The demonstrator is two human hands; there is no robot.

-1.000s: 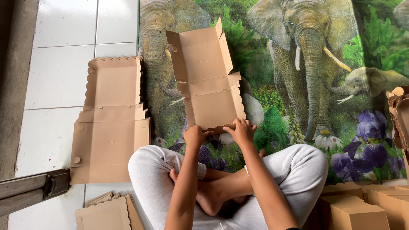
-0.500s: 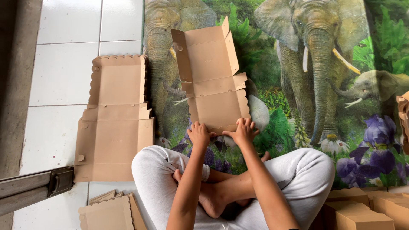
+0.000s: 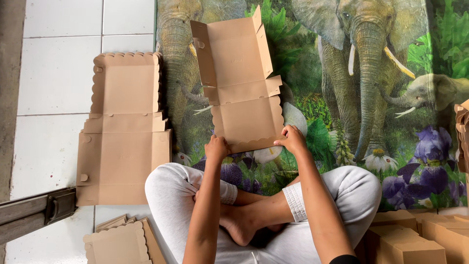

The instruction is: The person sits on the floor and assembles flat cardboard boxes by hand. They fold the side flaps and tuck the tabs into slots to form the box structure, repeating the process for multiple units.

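A flat brown cardboard box blank (image 3: 242,88) with scalloped edges lies on the elephant-print mat (image 3: 371,98) in front of my crossed legs. My left hand (image 3: 216,147) grips its near left corner, fingers curled over the edge. On the near right corner, my right hand (image 3: 292,139) pinches the scalloped flap. The far flaps of the blank stand slightly raised.
A stack of unfolded box blanks (image 3: 124,129) lies on the white tile floor (image 3: 53,73) to my left. More blanks (image 3: 119,242) sit by my left knee. Folded cardboard boxes (image 3: 415,237) stand at the right. A wooden door sill with a metal latch (image 3: 34,212) is at lower left.
My hands have spread apart, from the middle of the blank's near edge to its two near corners. The blank itself has hardly shifted.
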